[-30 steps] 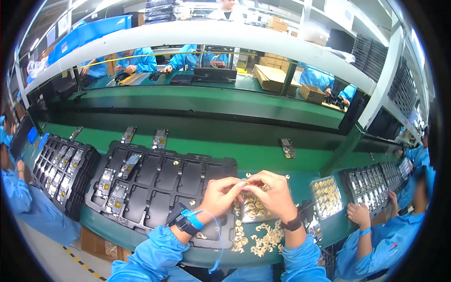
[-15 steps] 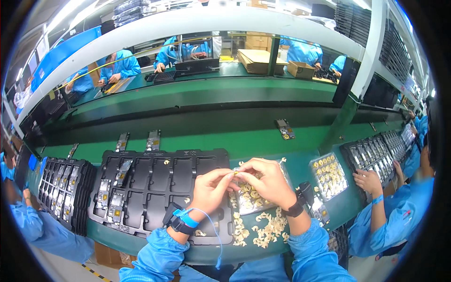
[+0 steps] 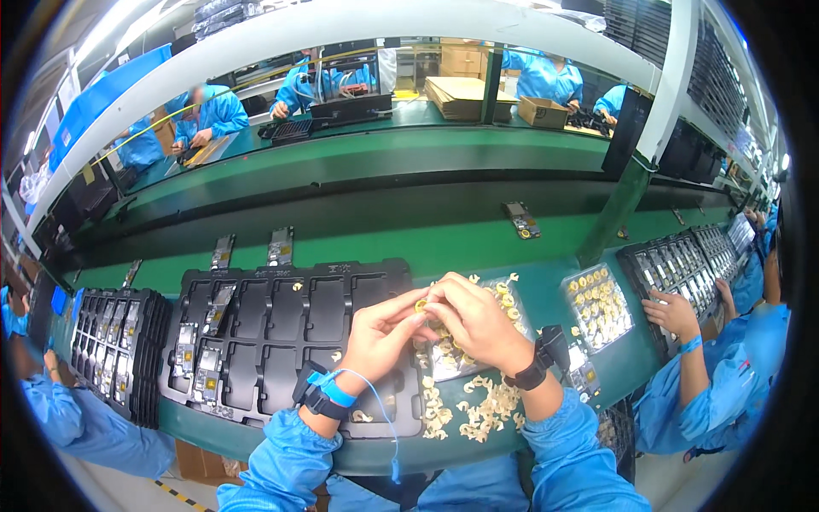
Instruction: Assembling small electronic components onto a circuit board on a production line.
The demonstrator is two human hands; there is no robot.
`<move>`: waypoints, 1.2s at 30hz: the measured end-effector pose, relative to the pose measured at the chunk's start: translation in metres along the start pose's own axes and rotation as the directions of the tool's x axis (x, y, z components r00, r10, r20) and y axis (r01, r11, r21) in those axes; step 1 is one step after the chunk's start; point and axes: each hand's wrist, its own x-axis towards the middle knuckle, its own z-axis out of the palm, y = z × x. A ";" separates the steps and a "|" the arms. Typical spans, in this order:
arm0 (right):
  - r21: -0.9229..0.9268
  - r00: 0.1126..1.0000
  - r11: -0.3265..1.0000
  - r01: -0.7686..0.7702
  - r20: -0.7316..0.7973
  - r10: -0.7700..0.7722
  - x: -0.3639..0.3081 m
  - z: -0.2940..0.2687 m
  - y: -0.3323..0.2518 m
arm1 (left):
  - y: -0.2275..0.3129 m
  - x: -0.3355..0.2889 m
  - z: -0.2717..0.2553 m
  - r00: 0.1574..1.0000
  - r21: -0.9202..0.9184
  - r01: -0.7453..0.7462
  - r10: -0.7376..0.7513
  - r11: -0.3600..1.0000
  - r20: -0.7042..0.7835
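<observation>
My left hand (image 3: 381, 331) and my right hand (image 3: 479, 326) meet above the near edge of the bench. Between their pinched fingertips is a small round yellow part (image 3: 421, 305), gripped from both sides. Below my right hand lies a clear plastic tray (image 3: 444, 372) of similar yellow parts, half hidden by the hand. Loose cream-coloured curved pieces (image 3: 490, 411) are heaped in front of it. Beside my left hand a black moulded tray (image 3: 281, 375) holds a few circuit boards (image 3: 207, 373) in its left pockets; most other pockets hold no board.
Stacked black trays with boards (image 3: 118, 341) stand at the left. At the right are another clear tray of yellow parts (image 3: 597, 307), a board (image 3: 583, 373) and a co-worker's hand (image 3: 672, 314) on a filled black tray. More boards (image 3: 522, 220) lie along the green conveyor (image 3: 384, 235).
The round yellow part shows more of its face between my fingertips. My right hand has shifted slightly left, its fingers now more bent over the part. The view has moved a little.
</observation>
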 end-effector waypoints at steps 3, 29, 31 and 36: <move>-0.038 1.000 0.999 -0.001 -0.003 0.001 0.000 0.000 0.001 | 0.001 0.000 0.001 1.000 0.024 -0.004 0.004 1.000 -0.006; 0.275 0.723 0.862 -0.427 0.677 0.142 -0.001 -0.038 -0.023 | -0.003 0.006 -0.014 0.985 -0.058 -0.040 0.030 0.998 -0.168; 0.180 0.802 0.917 -0.355 0.563 0.199 0.000 -0.034 -0.024 | -0.004 0.005 -0.016 0.987 -0.038 -0.038 0.031 0.999 -0.161; 0.265 0.805 0.893 -0.364 0.572 0.158 -0.007 -0.035 -0.011 | -0.006 0.004 -0.015 0.990 0.008 -0.040 0.041 0.999 -0.136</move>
